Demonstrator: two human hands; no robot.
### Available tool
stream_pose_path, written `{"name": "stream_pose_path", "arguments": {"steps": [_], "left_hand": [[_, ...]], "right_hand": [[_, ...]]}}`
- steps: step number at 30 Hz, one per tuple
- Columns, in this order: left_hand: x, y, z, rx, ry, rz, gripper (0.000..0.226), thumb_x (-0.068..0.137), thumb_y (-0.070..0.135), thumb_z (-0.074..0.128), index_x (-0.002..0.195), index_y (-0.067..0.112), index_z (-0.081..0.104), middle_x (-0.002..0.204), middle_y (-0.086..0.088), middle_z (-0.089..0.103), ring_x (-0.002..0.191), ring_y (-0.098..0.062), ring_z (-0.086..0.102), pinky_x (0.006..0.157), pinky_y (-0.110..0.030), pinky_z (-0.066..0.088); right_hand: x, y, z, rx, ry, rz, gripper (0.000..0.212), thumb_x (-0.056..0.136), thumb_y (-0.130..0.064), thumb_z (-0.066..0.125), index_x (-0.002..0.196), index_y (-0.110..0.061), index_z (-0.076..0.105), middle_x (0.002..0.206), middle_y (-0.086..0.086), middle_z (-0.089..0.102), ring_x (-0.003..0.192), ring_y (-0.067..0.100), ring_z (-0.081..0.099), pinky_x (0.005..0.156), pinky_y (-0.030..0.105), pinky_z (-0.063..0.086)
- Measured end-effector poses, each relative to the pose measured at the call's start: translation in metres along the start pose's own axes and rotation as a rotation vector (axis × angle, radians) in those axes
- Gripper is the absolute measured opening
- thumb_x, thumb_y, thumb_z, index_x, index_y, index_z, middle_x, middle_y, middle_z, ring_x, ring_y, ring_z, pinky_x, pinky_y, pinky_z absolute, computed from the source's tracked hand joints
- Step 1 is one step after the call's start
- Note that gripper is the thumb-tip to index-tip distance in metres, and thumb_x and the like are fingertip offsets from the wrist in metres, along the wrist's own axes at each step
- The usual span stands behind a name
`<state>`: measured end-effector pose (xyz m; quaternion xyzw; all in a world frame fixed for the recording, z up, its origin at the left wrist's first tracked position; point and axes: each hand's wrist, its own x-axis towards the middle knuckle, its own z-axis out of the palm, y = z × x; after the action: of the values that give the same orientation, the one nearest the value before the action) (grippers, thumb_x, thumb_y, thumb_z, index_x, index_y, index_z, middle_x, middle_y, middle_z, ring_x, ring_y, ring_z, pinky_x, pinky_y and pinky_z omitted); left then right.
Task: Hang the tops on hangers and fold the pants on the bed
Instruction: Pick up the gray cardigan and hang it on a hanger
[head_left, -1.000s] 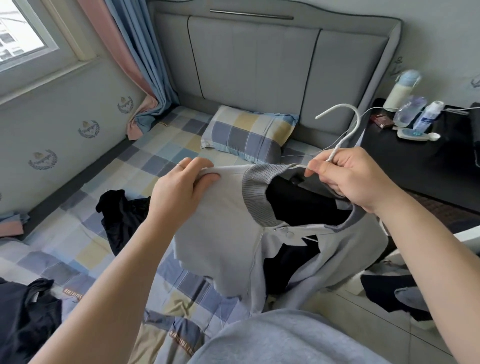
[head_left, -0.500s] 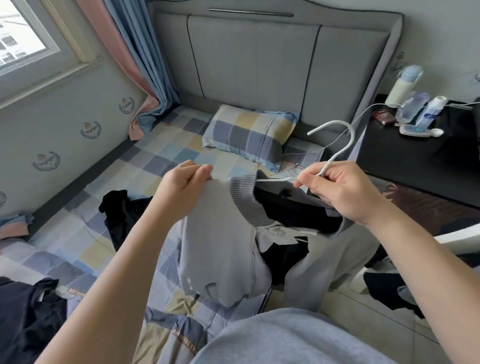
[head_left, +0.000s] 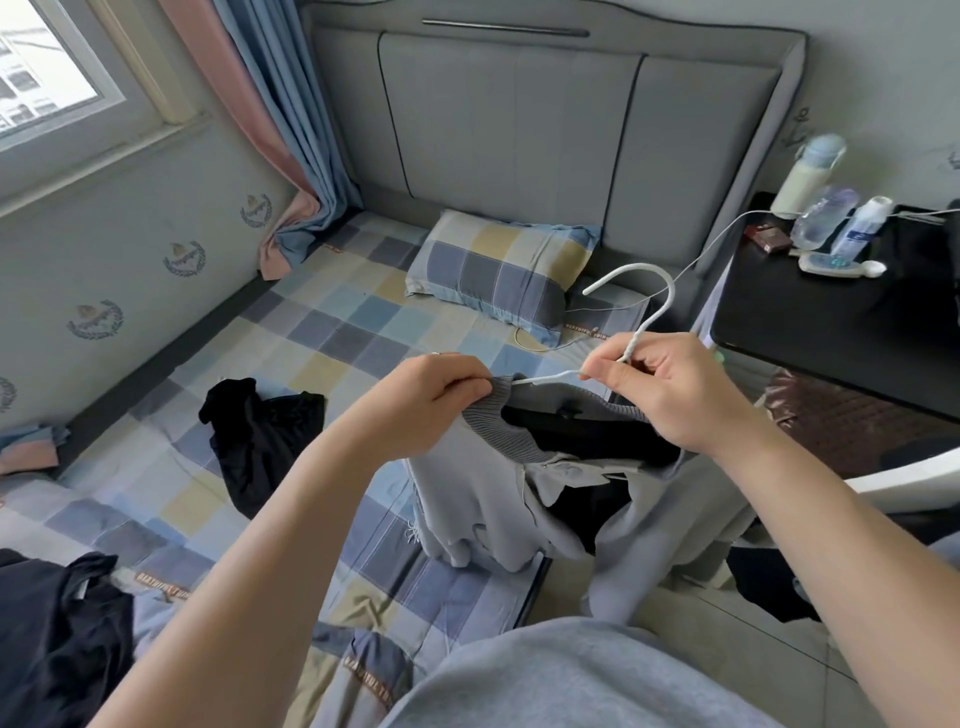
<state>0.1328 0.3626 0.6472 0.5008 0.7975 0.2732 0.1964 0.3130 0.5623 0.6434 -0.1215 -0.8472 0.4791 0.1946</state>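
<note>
Now the grey top (head_left: 467, 499) hangs over the edge of the bed (head_left: 332, 332), half on the white hanger (head_left: 640, 339). The left hand (head_left: 415, 410) pinches its collar. The right hand (head_left: 670, 395) grips the hanger's neck. If the collar slips off, the top could drop.
</note>
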Motion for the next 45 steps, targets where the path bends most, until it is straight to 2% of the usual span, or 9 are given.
{"name": "stream_pose_path", "arguments": {"steps": [5, 11, 16, 21, 29, 35, 38, 41, 45], "left_hand": [[-0.004, 0.006, 0.011, -0.039, 0.360, 0.206, 0.014, 0.097, 0.001, 0.059, 0.092, 0.006, 0.071, 0.089, -0.002, 0.065, 0.087, -0.017, 0.059, 0.078, -0.030, 0.048], [0.002, 0.040, 0.023, -0.103, 0.677, 0.339, 0.029, 0.074, -0.019, 0.040, 0.059, 0.001, 0.055, 0.090, -0.001, 0.057, 0.084, -0.013, 0.056, 0.069, -0.026, 0.044], [0.007, 0.015, -0.002, -0.019, 0.313, 0.120, 0.024, 0.100, 0.020, 0.059, 0.123, 0.025, 0.065, 0.103, 0.017, 0.068, 0.099, 0.003, 0.060, 0.088, -0.010, 0.042], [0.003, -0.002, 0.010, 0.104, 0.410, 0.262, 0.018, 0.097, 0.006, 0.062, 0.111, 0.006, 0.074, 0.099, -0.001, 0.073, 0.090, -0.017, 0.067, 0.083, -0.036, 0.054], [0.002, 0.016, 0.016, -0.175, 0.634, 0.166, 0.016, 0.095, 0.003, 0.061, 0.099, 0.008, 0.075, 0.090, 0.021, 0.068, 0.086, 0.008, 0.061, 0.076, -0.005, 0.041], [0.012, 0.016, 0.001, 0.051, 0.351, 0.215, 0.027, 0.094, 0.022, 0.068, 0.121, 0.021, 0.070, 0.121, 0.011, 0.068, 0.115, -0.015, 0.061, 0.103, -0.039, 0.045], [0.016, 0.005, 0.006, 0.229, 0.278, 0.178, 0.026, 0.097, 0.022, 0.064, 0.123, 0.017, 0.067, 0.108, 0.004, 0.072, 0.102, -0.027, 0.063, 0.097, -0.047, 0.044], [0.014, -0.002, 0.008, 0.173, 0.384, 0.206, 0.022, 0.095, 0.017, 0.058, 0.110, 0.006, 0.071, 0.099, -0.003, 0.073, 0.092, -0.030, 0.065, 0.086, -0.046, 0.049], [0.010, -0.014, -0.007, 0.156, 0.557, 0.161, 0.022, 0.092, 0.016, 0.056, 0.105, 0.008, 0.071, 0.089, 0.007, 0.067, 0.084, -0.021, 0.061, 0.078, -0.037, 0.044]], "right_hand": [[0.003, -0.005, -0.007, -0.043, 0.034, -0.004, 0.020, 0.098, -0.021, 0.064, 0.081, -0.028, 0.073, 0.079, 0.024, 0.067, 0.060, 0.030, 0.053, 0.061, 0.036, 0.044], [0.004, -0.004, 0.010, -0.060, -0.040, 0.045, 0.015, 0.097, -0.021, 0.065, 0.086, -0.020, 0.076, 0.082, -0.011, 0.072, 0.075, 0.004, 0.063, 0.075, 0.019, 0.048], [0.003, 0.001, 0.004, 0.010, 0.045, 0.028, 0.017, 0.096, -0.022, 0.066, 0.083, -0.022, 0.076, 0.080, 0.009, 0.072, 0.071, 0.029, 0.063, 0.068, 0.039, 0.050], [0.008, -0.004, -0.003, 0.033, 0.055, -0.015, 0.020, 0.097, -0.026, 0.064, 0.081, -0.029, 0.075, 0.073, 0.031, 0.060, 0.065, 0.046, 0.051, 0.058, 0.047, 0.041], [0.016, 0.009, 0.006, -0.048, -0.056, 0.097, 0.017, 0.096, -0.022, 0.066, 0.083, -0.019, 0.076, 0.084, -0.001, 0.073, 0.081, 0.018, 0.065, 0.079, 0.032, 0.050], [0.018, 0.003, 0.008, 0.052, 0.057, 0.003, 0.017, 0.095, -0.022, 0.064, 0.084, -0.029, 0.074, 0.089, -0.008, 0.074, 0.086, 0.014, 0.068, 0.081, 0.025, 0.051], [0.019, 0.001, 0.007, 0.049, 0.031, -0.016, 0.014, 0.095, -0.026, 0.065, 0.087, -0.026, 0.076, 0.081, 0.003, 0.074, 0.077, 0.027, 0.067, 0.073, 0.038, 0.053], [0.024, 0.003, 0.007, 0.049, 0.012, 0.014, 0.012, 0.095, -0.024, 0.068, 0.086, -0.030, 0.074, 0.063, -0.006, 0.065, 0.054, 0.006, 0.053, 0.056, 0.018, 0.043], [0.024, 0.022, -0.013, -0.118, -0.112, 0.170, 0.033, 0.086, -0.033, 0.078, 0.115, -0.036, 0.064, 0.100, -0.018, 0.067, 0.088, 0.002, 0.061, 0.082, 0.019, 0.047]]}}
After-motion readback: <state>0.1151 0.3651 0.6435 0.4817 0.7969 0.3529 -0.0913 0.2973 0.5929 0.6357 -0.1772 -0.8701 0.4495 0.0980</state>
